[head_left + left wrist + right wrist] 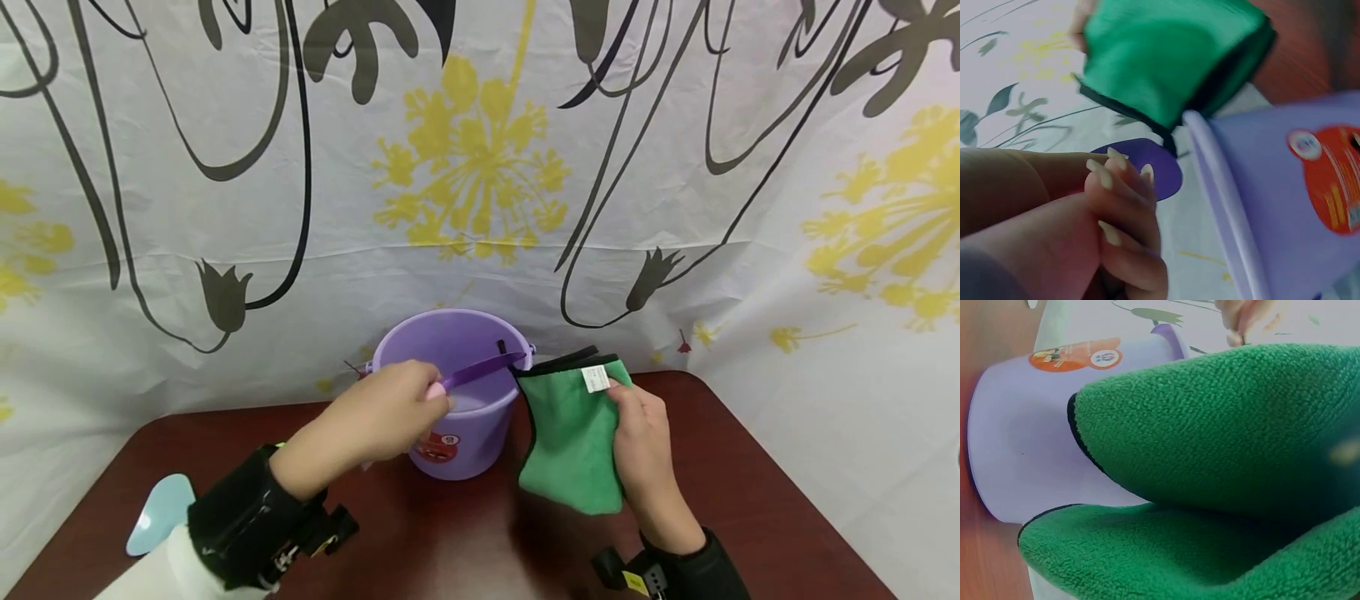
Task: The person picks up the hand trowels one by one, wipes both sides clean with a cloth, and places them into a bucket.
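My left hand (397,408) grips the pink handle of a purple spatula (483,368), with its flat rounded blade reaching over the bucket's opening toward the right rim. In the left wrist view, curled fingers cover the handle and part of the blade. A lilac bucket (480,433) with a red cartoon sticker stands upright below. To its right, my right hand (645,442) pinches a folded green towel (570,450) by its right edge. Black trim and a white tag show on the towel, whose top left corner overlaps the bucket's rim in the head view.
A pale blue, rounded blade-like thing (161,512) lies on the dark red table (450,542) at the left, partly behind the left sleeve. A white sheet (300,350) with yellow and grey flower prints hangs behind the table and the bucket.
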Motion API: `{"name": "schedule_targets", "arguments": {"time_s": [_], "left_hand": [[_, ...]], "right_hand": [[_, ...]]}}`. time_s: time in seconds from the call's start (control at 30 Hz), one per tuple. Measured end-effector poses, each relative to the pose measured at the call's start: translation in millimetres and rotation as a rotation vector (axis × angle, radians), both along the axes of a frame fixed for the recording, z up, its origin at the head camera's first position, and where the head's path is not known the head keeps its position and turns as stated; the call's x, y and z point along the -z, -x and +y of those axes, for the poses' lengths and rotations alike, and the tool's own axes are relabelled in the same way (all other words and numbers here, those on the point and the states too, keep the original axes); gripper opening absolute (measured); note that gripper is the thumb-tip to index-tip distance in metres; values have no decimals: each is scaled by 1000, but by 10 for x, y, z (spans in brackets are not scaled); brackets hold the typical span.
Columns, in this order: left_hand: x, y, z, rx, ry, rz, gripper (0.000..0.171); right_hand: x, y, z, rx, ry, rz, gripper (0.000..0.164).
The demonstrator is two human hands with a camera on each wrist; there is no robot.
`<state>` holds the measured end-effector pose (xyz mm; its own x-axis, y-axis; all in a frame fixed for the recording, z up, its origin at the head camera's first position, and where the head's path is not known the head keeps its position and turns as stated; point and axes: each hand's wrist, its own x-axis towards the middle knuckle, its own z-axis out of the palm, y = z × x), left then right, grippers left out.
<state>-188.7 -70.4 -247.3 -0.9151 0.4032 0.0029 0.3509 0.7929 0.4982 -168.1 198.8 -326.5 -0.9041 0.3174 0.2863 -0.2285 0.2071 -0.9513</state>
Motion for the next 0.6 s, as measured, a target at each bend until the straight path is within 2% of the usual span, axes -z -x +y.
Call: {"name": "schedule_targets", "arguments": {"time_s": [0.07, 0.2, 0.37, 0.43, 0.57, 0.6], "left_hand": [[-1, 66, 25, -10, 51, 30, 20], [21, 258, 2, 11, 141, 111, 30], [42, 442, -107, 2, 337, 219, 28], [74, 475, -124, 33, 449, 329, 25], [169, 520, -58, 145, 631, 644, 24], [193, 533, -25, 174, 660, 702, 24]], "right_hand": [[-2, -2, 2, 5, 6, -16, 43], [17, -3, -6, 2, -12, -15, 43], [56, 1, -34, -19, -33, 20, 43], [56, 4, -36, -19, -35, 27, 42], [46, 15, -20, -8, -29, 39, 42], [48, 16, -16, -7, -30, 41, 42]]}}
